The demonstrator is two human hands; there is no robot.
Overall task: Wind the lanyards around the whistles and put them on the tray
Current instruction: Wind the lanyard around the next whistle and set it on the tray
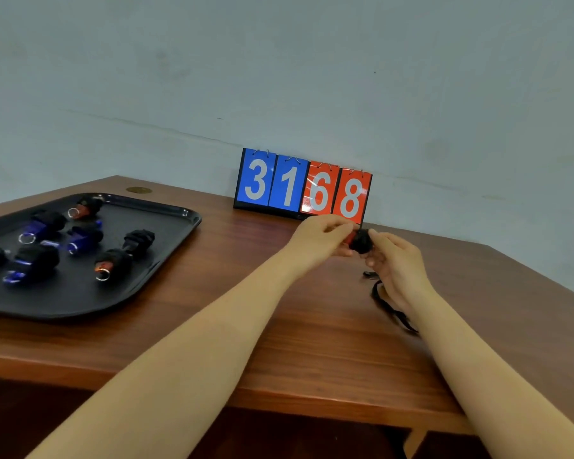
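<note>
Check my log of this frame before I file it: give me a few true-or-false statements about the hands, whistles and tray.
1. Both hands hold a whistle above the table. True: left hand, right hand.
2. The tray holds no whistles. False: several wound whistles lie on it.
3. The lanyard is fully wound. False: a loose length trails onto the table under the right hand.
4. The scoreboard reads 3168. True.
5. The tray is right of the hands. False: it is left.
</note>
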